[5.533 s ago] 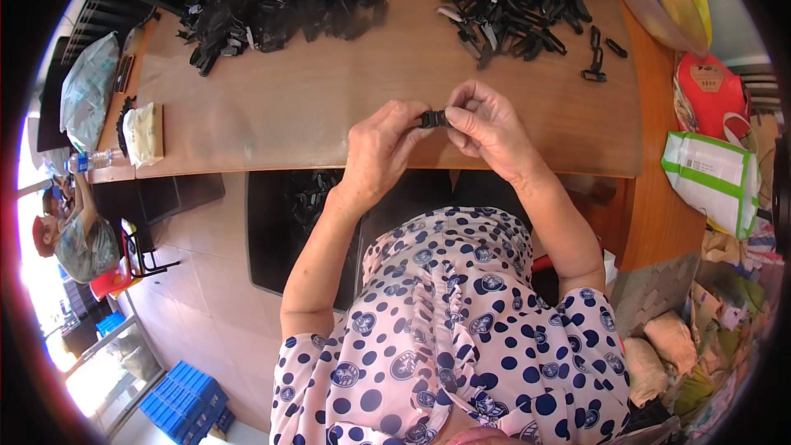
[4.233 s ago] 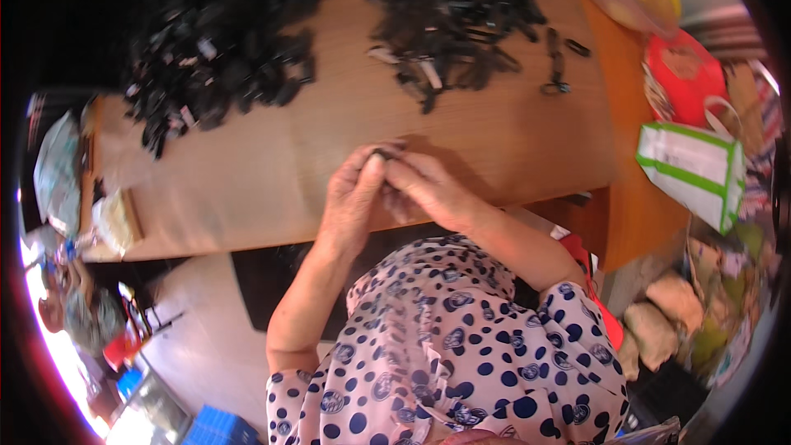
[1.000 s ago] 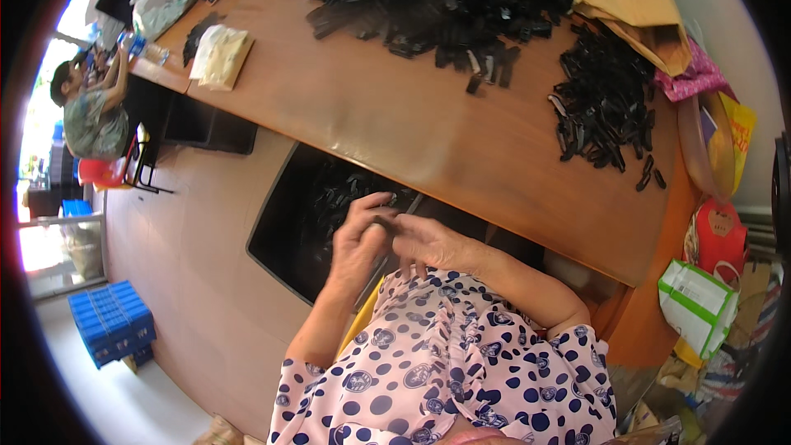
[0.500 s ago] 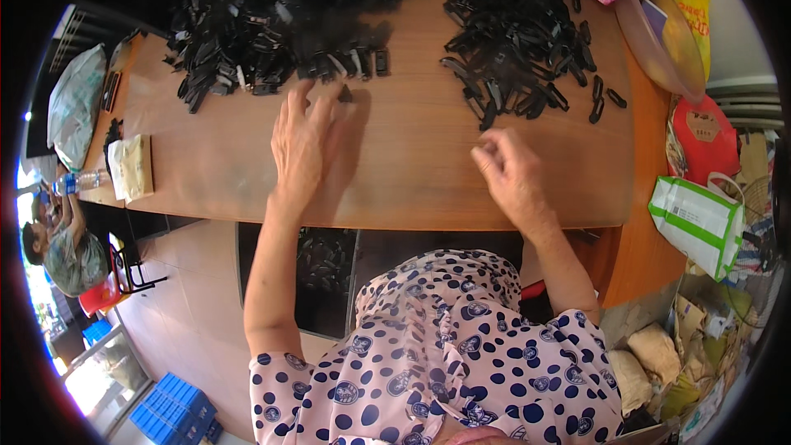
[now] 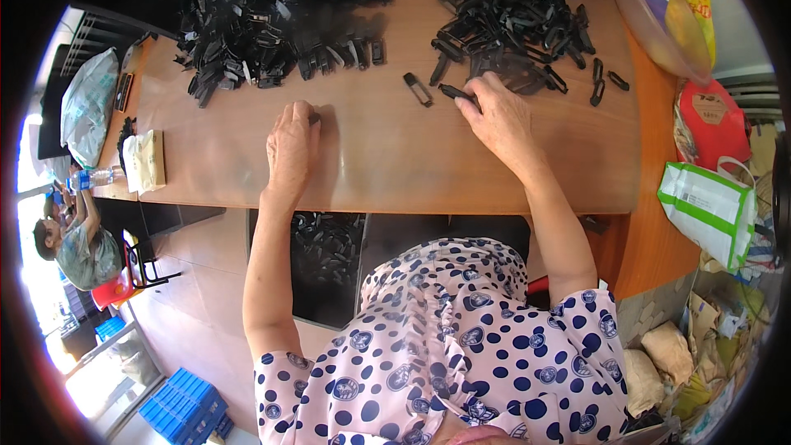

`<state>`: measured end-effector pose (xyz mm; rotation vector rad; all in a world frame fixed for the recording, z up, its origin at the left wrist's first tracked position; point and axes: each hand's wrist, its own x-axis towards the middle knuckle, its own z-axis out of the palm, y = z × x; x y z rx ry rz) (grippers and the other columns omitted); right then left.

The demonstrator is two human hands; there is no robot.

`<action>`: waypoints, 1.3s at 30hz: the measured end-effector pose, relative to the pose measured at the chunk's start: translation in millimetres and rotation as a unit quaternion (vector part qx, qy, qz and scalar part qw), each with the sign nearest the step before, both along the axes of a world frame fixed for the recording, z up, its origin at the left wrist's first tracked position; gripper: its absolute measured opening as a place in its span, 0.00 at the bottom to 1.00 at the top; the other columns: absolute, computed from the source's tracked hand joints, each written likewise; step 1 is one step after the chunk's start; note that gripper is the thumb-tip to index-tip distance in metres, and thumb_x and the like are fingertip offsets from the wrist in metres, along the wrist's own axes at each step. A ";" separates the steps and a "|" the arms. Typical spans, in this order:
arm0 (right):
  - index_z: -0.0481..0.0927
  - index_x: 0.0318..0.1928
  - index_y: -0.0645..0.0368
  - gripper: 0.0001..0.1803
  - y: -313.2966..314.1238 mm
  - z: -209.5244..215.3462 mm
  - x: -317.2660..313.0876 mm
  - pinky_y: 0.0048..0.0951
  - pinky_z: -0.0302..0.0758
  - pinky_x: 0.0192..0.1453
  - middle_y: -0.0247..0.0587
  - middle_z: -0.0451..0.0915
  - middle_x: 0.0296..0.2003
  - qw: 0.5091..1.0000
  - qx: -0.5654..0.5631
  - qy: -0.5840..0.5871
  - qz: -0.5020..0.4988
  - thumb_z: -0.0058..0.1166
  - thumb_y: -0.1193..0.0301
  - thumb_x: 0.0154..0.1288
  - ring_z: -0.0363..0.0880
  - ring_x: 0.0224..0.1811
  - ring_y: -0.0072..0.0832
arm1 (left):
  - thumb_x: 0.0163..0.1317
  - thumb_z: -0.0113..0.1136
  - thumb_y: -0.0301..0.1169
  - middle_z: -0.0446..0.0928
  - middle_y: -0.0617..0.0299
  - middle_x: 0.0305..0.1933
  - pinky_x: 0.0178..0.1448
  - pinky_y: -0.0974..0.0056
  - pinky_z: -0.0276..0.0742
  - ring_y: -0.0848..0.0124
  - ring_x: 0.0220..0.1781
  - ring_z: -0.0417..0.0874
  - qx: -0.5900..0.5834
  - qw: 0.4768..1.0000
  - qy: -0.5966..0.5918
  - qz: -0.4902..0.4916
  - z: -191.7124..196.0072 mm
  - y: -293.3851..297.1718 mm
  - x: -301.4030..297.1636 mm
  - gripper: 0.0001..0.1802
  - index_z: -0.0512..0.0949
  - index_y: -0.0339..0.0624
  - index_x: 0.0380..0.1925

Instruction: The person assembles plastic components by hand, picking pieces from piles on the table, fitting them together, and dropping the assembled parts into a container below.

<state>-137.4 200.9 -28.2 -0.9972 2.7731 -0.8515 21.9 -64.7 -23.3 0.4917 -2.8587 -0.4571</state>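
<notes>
The left hand (image 5: pixel 290 140) pinches one small black part (image 5: pixel 315 119), the right hand (image 5: pixel 499 115) one elongated black piece (image 5: pixel 458 94) (one loose frame (image 5: pixel 423 96) lies just beside it), over one table (image 5: pixel 395 156) bearing two heaps (image 5: pixel 255 25).

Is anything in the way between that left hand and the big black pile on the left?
No, nothing visible: only brown tabletop shows between the left hand and the pile of black plastic pieces ahead of it.
</notes>
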 end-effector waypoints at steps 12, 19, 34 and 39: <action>0.69 0.36 0.56 0.08 25.6 13.9 20.4 0.15 0.67 0.25 0.32 0.75 0.28 0.815 -0.373 -0.443 0.023 0.57 0.77 0.63 0.75 0.26 0.15 | 0.57 0.59 0.26 0.79 0.50 0.40 0.44 0.52 0.74 0.51 0.41 0.81 0.062 0.995 -0.067 0.046 16.7 11.0 27.4 0.10 0.70 0.37 0.37; 0.72 0.34 0.54 0.07 21.8 23.9 64.7 0.13 0.63 0.24 0.29 0.74 0.26 0.672 -0.450 -0.586 0.049 0.57 0.77 0.64 0.72 0.26 0.15 | 0.59 0.59 0.20 0.71 0.70 0.36 0.42 0.74 0.73 0.80 0.38 0.72 0.532 0.843 0.069 -0.032 6.9 83.4 37.0 0.15 0.74 0.37 0.47; 0.75 0.45 0.66 0.10 29.6 25.9 92.6 0.21 0.79 0.38 0.39 0.79 0.34 0.674 -0.400 -0.620 0.045 0.56 0.77 0.64 0.80 0.33 0.22 | 0.55 0.65 0.25 0.77 0.54 0.34 0.39 0.63 0.77 0.63 0.35 0.81 0.383 0.920 0.059 -0.060 31.2 132.8 37.6 0.13 0.78 0.36 0.41; 0.75 0.44 0.65 0.10 31.2 19.7 91.8 0.19 0.76 0.33 0.38 0.79 0.33 0.649 -0.405 -0.643 0.044 0.57 0.76 0.63 0.78 0.30 0.21 | 0.53 0.66 0.24 0.77 0.54 0.33 0.37 0.62 0.77 0.59 0.33 0.80 0.331 0.935 0.090 -0.090 29.2 133.6 37.1 0.14 0.79 0.37 0.41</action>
